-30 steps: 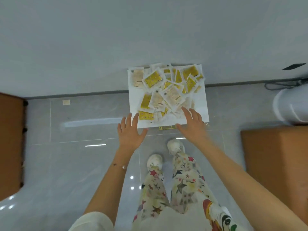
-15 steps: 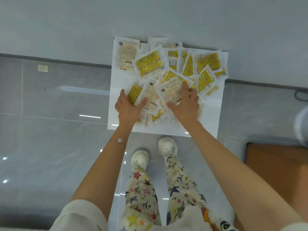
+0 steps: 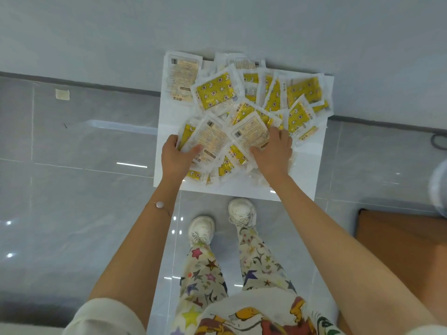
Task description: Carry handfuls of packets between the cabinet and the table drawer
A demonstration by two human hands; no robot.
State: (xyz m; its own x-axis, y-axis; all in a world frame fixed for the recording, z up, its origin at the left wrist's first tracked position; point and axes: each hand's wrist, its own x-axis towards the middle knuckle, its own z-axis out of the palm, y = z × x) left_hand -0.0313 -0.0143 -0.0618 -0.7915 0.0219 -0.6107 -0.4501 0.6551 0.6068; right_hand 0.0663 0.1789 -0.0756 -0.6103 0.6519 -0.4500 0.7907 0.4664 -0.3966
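Observation:
A small white table (image 3: pixel 307 170) stands against the wall with a heap of several clear packets (image 3: pixel 261 100), many printed yellow with stars and moons. My left hand (image 3: pixel 175 157) grips a beige-backed packet (image 3: pixel 210 139) at the heap's left front, thumb on top and fingers curled under its edge. My right hand (image 3: pixel 275 151) pinches a second beige-backed packet (image 3: pixel 250 134) near the middle, thumb under its lower edge and fingers over its right corner.
My two white shoes (image 3: pixel 202 228) stand on the glossy grey tiled floor (image 3: pixel 72 189) just in front of the table. An orange-brown surface (image 3: pixel 399 238) lies at the right. A dark cable (image 3: pixel 437 141) loops by the wall's base.
Both hands moved forward from the table's front edge into the heap, and their fingers closed on two beige-backed packets. The view has come closer to the table.

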